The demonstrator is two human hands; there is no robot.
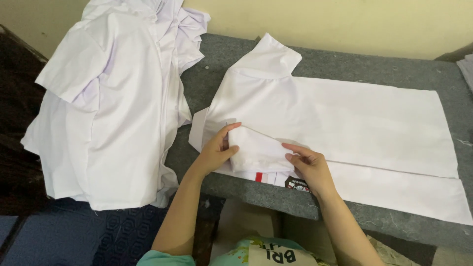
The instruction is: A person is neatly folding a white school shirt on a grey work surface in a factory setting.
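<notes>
A white short-sleeved shirt lies flat, back up, on a grey felt-covered table. Its near sleeve is folded over onto the body. My left hand pinches the left end of that folded sleeve, close to the collar. My right hand presses on the sleeve's right end with fingers bent. A red stripe and a dark round badge peek out under the sleeve at the table's front edge. The far sleeve sticks out toward the wall.
A heap of white shirts hangs over the table's left end. A dark blue patterned cloth lies below it. A beige wall runs behind the table. More white fabric shows at the right edge.
</notes>
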